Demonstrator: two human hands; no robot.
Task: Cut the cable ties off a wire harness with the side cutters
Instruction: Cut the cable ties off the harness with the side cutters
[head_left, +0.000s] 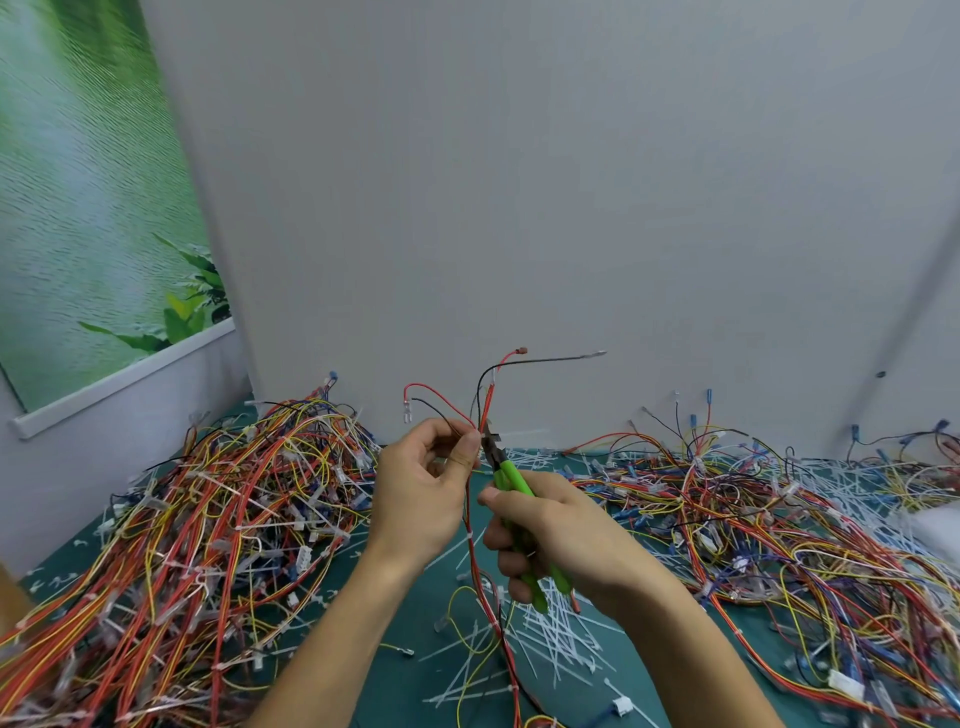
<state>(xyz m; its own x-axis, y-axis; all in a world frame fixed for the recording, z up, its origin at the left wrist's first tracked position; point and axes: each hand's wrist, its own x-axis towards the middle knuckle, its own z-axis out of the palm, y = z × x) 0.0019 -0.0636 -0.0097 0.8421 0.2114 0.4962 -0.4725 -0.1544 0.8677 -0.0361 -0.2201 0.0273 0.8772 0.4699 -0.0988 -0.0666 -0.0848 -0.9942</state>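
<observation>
We're pinching thin red-and-black wire harness (469, 525) in left hand (421, 488). Right hand (550, 540) grip holding green-handled side cutters (511, 478), angled in from 5 o'clock. We're judging jaws should be biting tie only, sparing insulation.

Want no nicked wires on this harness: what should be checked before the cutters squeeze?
1. Left hand pinches the thin red-and-black wire harness beside the cut: ok.
2. Right hand grips the green-handled steel side cutters: ok.
3. Cutter tip reaches the harness by the left hand: ok.
4. Blades round a white plastic cable tie only, no wire: cannot tell, too small.
5. Left thumb clear of the blades: cannot tell; it sits very close.
</observation>
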